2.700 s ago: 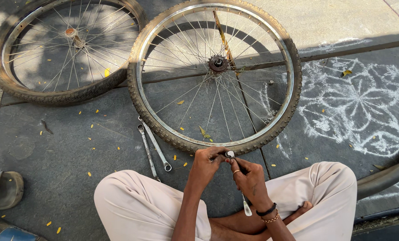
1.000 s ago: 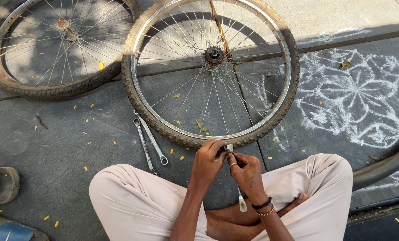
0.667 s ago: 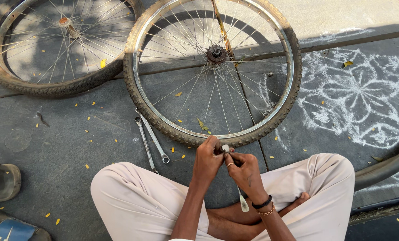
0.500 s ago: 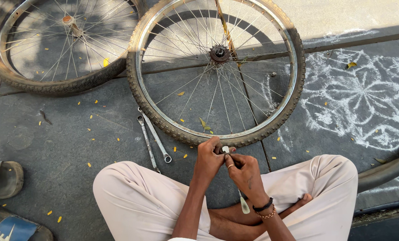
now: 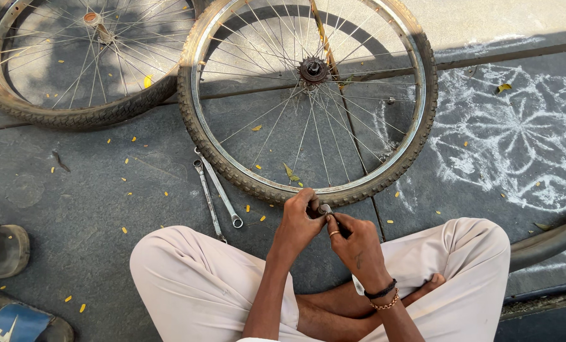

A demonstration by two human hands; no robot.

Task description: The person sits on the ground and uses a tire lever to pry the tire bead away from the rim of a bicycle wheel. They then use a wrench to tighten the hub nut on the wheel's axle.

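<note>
I sit cross-legged on dark pavement. My left hand [image 5: 299, 221] and my right hand [image 5: 354, 242] meet at the near rim of a bicycle wheel [image 5: 308, 95] lying flat before me. Between the fingertips sits a small metal valve part [image 5: 325, 208], pinched from both sides. A thin metal tool [image 5: 358, 286] runs down along my right wrist, mostly hidden. The wheel has a worn tyre, spokes and a rusty hub sprocket [image 5: 313, 69].
A second wheel [image 5: 74, 57] lies at the far left, overlapped by the first. Two ring spanners [image 5: 216, 190] rest on the ground by my left knee. Sandals [image 5: 4, 253] lie at the left edge. A white chalk floor pattern [image 5: 511, 139] is at right, and a tyre arc [image 5: 549, 240] beyond my right knee.
My hands have stayed together at the wheel's near rim, with only small finger movements on the valve part. The view has shifted slightly.
</note>
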